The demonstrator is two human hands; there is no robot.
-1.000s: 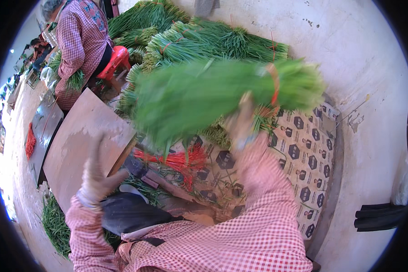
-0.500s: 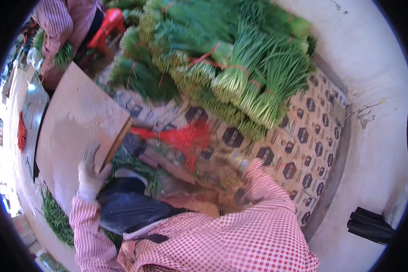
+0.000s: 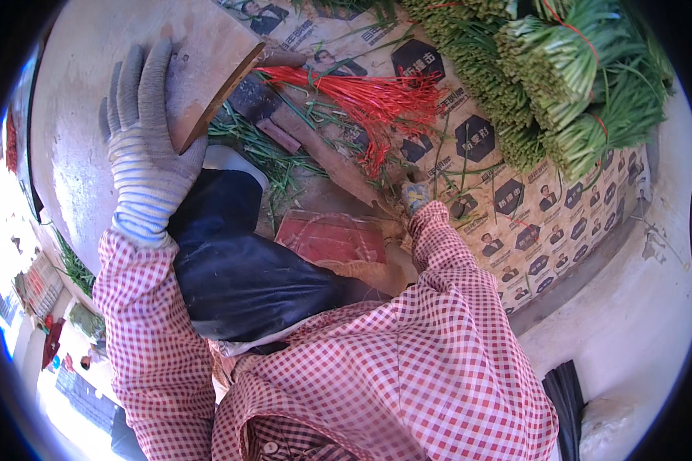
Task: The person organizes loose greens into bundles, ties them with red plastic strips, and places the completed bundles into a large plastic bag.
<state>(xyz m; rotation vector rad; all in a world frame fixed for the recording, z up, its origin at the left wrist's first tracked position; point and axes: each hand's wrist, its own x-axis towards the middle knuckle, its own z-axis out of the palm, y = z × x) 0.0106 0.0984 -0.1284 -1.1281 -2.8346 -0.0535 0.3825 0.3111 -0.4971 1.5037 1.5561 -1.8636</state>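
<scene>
My left hand (image 3: 148, 142), in a striped grey-white glove, lies flat on a broad worn board (image 3: 73, 84), its fingers stretched out with nothing in them. My right hand (image 3: 415, 197) is down near the floor covering, beside the end of a brown wooden strip (image 3: 315, 142). Its fingers are mostly hidden, so I cannot tell whether they hold anything. Between my hands, a spread bunch of thin red ties (image 3: 369, 100) lies across the floor, one end by the board's edge. Loose green stalks (image 3: 250, 138) are scattered around it.
Tied bundles of long green stalks (image 3: 553, 69) are heaped at the far right on a printed floor sheet (image 3: 530, 207). A pale wall (image 3: 630, 307) rises on the right. Dark cloth (image 3: 246, 261) covers my leg, and a flat red piece (image 3: 331, 238) lies beside it.
The view has swung closer, so the board, red ties and bundles appear larger and shifted. My left hand has spread further over the board. Another person at the upper left has left view.
</scene>
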